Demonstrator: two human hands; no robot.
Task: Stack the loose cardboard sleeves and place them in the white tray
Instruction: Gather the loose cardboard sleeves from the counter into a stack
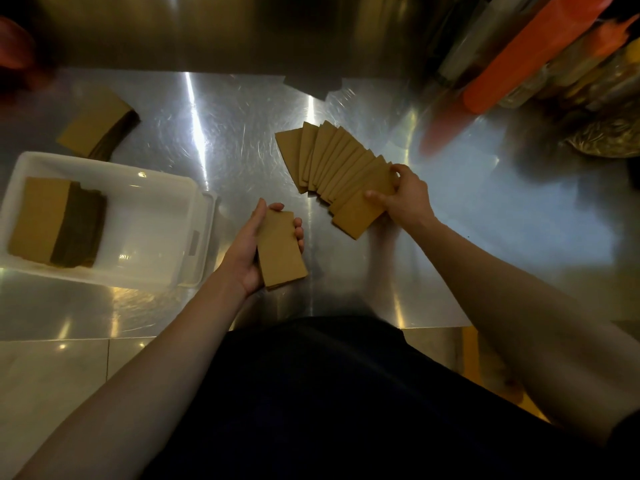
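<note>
From the head camera, looking down on a steel counter (242, 140), the left hand (252, 251) is cupped palm-up around a small squared stack of sleeves (280, 251), thumb along one long edge and fingers curled over the other; that stack's long axis runs away from the body, tilted slightly leftward at its far end; the right hand (405, 199) is closed in a pinch on the near end of a fanned row of sleeves (332, 168), thumb on top of the nearest sleeve and fingers wrapped over the outer edge; the fan lies on the counter and spreads away and to the left from that hand, each sleeve's long axis running diagonally from near-right to far-left; the white tray (194, 202) sits to the left, just beside the left hand and well apart from the right, with a stack in the tray (41, 220) already lying against its left wall; another stack (93, 123) rests on the counter beyond the tray; judging by this, the fan must still be squared and joined to the held stack, and the left hand, being nearer, is better placed to carry it into the tray's open right half.
</note>
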